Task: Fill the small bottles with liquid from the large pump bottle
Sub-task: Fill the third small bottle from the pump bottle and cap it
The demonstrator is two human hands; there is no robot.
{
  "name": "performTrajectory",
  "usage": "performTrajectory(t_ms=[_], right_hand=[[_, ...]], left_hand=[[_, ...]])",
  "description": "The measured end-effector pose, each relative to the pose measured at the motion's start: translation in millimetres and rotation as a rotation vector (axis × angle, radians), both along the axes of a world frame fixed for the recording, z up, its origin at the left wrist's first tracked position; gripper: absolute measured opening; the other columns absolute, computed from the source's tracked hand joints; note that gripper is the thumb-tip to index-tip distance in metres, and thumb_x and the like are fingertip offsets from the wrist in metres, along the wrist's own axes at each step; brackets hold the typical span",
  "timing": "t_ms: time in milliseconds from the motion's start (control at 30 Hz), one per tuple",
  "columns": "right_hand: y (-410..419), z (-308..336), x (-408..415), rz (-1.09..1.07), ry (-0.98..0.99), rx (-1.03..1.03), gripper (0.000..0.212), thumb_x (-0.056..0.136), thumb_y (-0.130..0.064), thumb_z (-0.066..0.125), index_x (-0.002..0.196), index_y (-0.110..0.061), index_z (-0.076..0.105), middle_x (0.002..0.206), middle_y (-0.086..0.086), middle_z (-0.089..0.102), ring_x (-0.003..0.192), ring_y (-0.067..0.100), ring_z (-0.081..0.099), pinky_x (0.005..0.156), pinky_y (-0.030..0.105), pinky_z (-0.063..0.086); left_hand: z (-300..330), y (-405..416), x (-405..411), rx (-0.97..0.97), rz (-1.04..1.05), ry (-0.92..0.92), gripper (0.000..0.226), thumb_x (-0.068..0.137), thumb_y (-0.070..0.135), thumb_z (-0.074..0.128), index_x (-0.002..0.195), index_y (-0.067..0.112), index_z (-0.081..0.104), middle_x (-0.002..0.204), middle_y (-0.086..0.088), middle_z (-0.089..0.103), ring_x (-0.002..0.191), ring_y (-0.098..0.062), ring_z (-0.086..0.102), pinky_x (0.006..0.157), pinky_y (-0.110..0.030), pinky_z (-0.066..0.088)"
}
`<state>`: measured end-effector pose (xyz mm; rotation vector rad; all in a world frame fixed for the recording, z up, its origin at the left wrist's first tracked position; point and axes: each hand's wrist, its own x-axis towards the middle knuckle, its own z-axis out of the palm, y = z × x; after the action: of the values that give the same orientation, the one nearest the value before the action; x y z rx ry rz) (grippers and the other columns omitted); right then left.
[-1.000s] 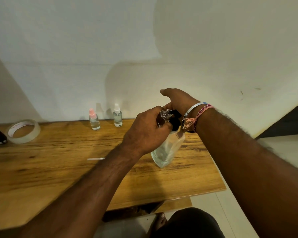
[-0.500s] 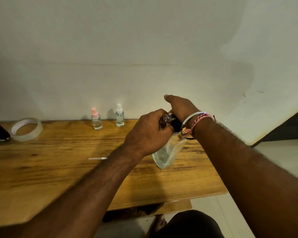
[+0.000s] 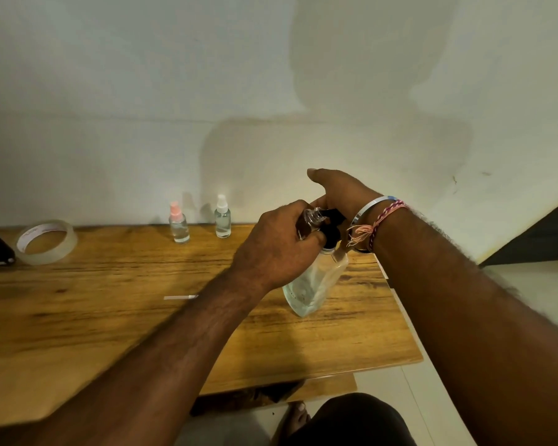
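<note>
Left hand: fingers curled round a small clear bottle, its open neck tipped toward the pump.
Right hand: over the black pump head; thumb out straight, the other fingers hidden, so its grip cannot be told.
Large pump bottle: clear, tilted, base on the bench, directly beneath both hands.
Pink-capped small bottle: upright, well beyond the left hand, by the wall.
White-capped small bottle: upright, just beside the pink one, nearer the hands.
Tape roll: far left of the left hand.
White stick: flat on the bench beside the left forearm.
</note>
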<state>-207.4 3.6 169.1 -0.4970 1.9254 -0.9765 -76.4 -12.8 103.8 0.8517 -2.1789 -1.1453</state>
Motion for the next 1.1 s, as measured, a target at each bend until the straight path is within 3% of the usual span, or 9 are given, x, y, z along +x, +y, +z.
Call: performTrajectory(t_ms=[233, 400, 533, 633, 700, 833, 900, 1000, 1100], right_hand=[[3, -5, 1, -0.041, -0.001, 0.005, 0.057, 0.099, -0.055, 0.049, 0.128, -0.007, 0.059, 0.096, 0.014, 0.065, 0.063, 0.025, 0.06, 0.041, 0.023, 0.051], [0, -12, 0, -0.053, 0.0, -0.031, 0.053, 0.097, -0.053, 0.054, 0.123, -0.007, 0.062, 0.099, 0.012, 0.065, 0.065, 0.024, 0.062, 0.059, 0.028, 0.052], [-2, -21, -5, 0.014, 0.146, -0.079, 0.043, 0.097, -0.052, 0.053, 0.115, -0.015, 0.064, 0.123, 0.012, 0.067, 0.106, 0.031, 0.067, 0.103, 0.046, 0.05], [0, -22, -3, 0.011, 0.147, -0.087, 0.028, 0.096, -0.05, 0.056, 0.095, -0.023, 0.062, 0.121, 0.008, 0.065, 0.117, 0.033, 0.064, 0.109, 0.049, 0.047], [0, -23, -2, 0.024, 0.177, -0.092, 0.027, 0.096, -0.05, 0.056, 0.094, -0.024, 0.062, 0.127, 0.01, 0.065, 0.118, 0.032, 0.064, 0.109, 0.049, 0.046], [-1, -21, 0, 0.014, 0.191, -0.115, 0.037, 0.098, -0.05, 0.053, 0.116, -0.02, 0.064, 0.133, 0.012, 0.064, 0.117, 0.031, 0.064, 0.11, 0.049, 0.046], [-2, -20, 0, -0.004, 0.161, -0.106, 0.036, 0.097, -0.051, 0.054, 0.107, -0.017, 0.064, 0.127, 0.013, 0.067, 0.109, 0.031, 0.066, 0.107, 0.049, 0.049], [-2, -13, -1, -0.062, 0.051, -0.067, 0.045, 0.096, -0.051, 0.056, 0.11, -0.009, 0.065, 0.104, 0.014, 0.07, 0.075, 0.028, 0.066, 0.077, 0.038, 0.058], [-3, -4, 1, -0.064, -0.01, -0.016, 0.054, 0.099, -0.051, 0.053, 0.123, -0.004, 0.062, 0.1, 0.015, 0.064, 0.066, 0.026, 0.06, 0.062, 0.031, 0.05]], left_hand=[[-2, -1, 0, 0.009, 0.01, 0.001, 0.012, 0.094, 0.028, 0.07, 0.105, 0.024, 0.066, 0.087, 0.009, 0.067, 0.079, -0.008, 0.061, 0.064, -0.027, 0.04], [-3, -2, 0, 0.002, 0.017, -0.01, 0.008, 0.093, 0.029, 0.069, 0.1, 0.026, 0.065, 0.084, 0.01, 0.066, 0.077, -0.009, 0.061, 0.064, -0.028, 0.041], [-2, -1, -1, -0.025, 0.009, -0.022, 0.007, 0.093, 0.03, 0.069, 0.098, 0.027, 0.065, 0.081, 0.01, 0.066, 0.073, -0.008, 0.06, 0.06, -0.027, 0.039], [-4, -1, -1, -0.032, 0.006, -0.035, 0.008, 0.095, 0.032, 0.069, 0.099, 0.027, 0.064, 0.082, 0.01, 0.066, 0.073, -0.008, 0.061, 0.06, -0.027, 0.039], [-6, -2, -1, -0.036, 0.013, -0.037, 0.009, 0.095, 0.033, 0.069, 0.098, 0.026, 0.064, 0.081, 0.01, 0.066, 0.073, -0.009, 0.06, 0.061, -0.027, 0.039], [-7, -2, -1, -0.044, 0.016, -0.043, 0.011, 0.095, 0.034, 0.069, 0.1, 0.025, 0.065, 0.083, 0.009, 0.066, 0.074, -0.009, 0.061, 0.061, -0.027, 0.039], [-6, -1, -1, -0.033, 0.015, -0.027, 0.009, 0.095, 0.032, 0.069, 0.099, 0.025, 0.064, 0.082, 0.009, 0.066, 0.073, -0.009, 0.06, 0.061, -0.027, 0.039], [-2, 0, 0, 0.002, 0.014, 0.003, 0.008, 0.095, 0.029, 0.069, 0.096, 0.027, 0.062, 0.08, 0.012, 0.063, 0.07, -0.006, 0.056, 0.06, -0.026, 0.037], [-1, 0, -1, 0.02, 0.017, 0.012, 0.01, 0.096, 0.03, 0.07, 0.099, 0.029, 0.06, 0.081, 0.014, 0.062, 0.071, -0.006, 0.056, 0.061, -0.023, 0.036]])
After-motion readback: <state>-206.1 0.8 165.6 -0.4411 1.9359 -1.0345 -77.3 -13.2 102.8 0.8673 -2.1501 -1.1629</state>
